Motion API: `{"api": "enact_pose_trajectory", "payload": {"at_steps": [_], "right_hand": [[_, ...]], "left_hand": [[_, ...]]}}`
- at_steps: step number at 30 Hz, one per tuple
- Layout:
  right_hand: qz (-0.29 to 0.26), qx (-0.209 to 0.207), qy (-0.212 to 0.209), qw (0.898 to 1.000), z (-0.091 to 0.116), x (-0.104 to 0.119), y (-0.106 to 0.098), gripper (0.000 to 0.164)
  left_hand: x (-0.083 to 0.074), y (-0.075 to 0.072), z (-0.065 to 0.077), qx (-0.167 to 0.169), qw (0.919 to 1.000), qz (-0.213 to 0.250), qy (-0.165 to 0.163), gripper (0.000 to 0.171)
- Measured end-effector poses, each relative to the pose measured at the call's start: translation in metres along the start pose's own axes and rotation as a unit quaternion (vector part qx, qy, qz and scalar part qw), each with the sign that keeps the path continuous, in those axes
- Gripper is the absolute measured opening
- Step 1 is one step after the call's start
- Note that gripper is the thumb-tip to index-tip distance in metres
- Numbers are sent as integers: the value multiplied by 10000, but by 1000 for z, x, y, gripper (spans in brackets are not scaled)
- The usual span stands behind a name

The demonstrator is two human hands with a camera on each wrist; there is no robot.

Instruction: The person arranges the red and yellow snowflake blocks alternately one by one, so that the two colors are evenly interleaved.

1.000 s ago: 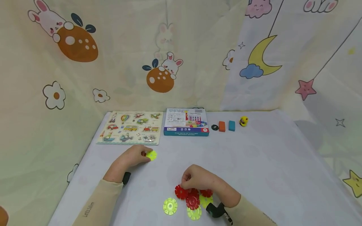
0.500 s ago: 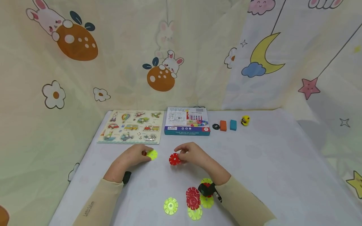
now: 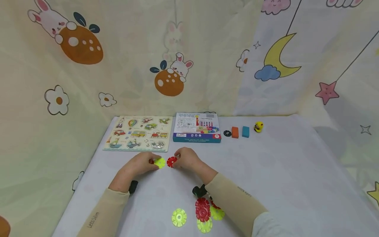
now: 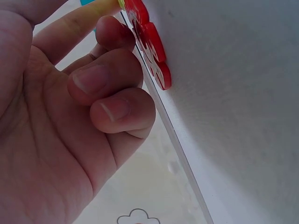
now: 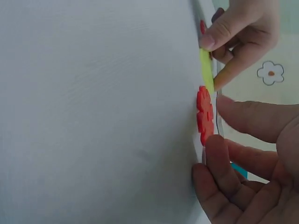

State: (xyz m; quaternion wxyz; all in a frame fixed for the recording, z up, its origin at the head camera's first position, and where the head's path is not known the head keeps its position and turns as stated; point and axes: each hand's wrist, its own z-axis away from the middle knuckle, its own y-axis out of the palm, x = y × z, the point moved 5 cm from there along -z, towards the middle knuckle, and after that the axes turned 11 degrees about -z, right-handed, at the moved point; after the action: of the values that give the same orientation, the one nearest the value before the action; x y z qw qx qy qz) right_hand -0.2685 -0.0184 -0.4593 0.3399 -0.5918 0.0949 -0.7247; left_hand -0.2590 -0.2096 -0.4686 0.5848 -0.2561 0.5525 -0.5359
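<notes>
Here, left hand (image 3: pixel 144 162) pinches a yellow disc (image 3: pixel 161 163), right hand (image 3: pixel 188 159) a red disc (image 3: pixel 170 161).

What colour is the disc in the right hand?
Red: the disc in the right hand shows best in the head view.

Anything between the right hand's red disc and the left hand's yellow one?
Nothing visible. In the head view, only a sliver of white tabletop shows between the red disc in the right hand and the yellow disc in the left hand. The loose discs lie nearer the person, off that line.
</notes>
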Motion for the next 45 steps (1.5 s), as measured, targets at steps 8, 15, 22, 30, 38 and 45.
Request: {"api": "enact_pose_trajectory", "payload": {"at_steps": [8, 15, 22, 30, 38, 45], "right_hand": [[520, -143, -130, 9985, 2, 0, 7, 28], [609, -176, -199, 9978, 0, 0, 8, 27], [718, -126, -242, 9970, -3, -2, 8, 25], [344, 11, -353, 9988, -2, -4, 3, 23], [-209, 691, -476, 9963, 37, -6, -6, 28], [622, 1938, -1017, 9738, 113, -1, 17, 25]], "left_hand": [[0, 0, -3, -8, 9998, -152, 114, 45], [-4, 0, -3, -102, 9993, -230, 261, 49], [-37, 5, -7, -148, 9972, -453, 582, 48], [-57, 16, -16, 48, 9985, -366, 410, 35], [-48, 19, -15, -9, 9994, -155, 319, 48], [-45, 20, -17, -72, 9992, -231, 322, 49]]}}
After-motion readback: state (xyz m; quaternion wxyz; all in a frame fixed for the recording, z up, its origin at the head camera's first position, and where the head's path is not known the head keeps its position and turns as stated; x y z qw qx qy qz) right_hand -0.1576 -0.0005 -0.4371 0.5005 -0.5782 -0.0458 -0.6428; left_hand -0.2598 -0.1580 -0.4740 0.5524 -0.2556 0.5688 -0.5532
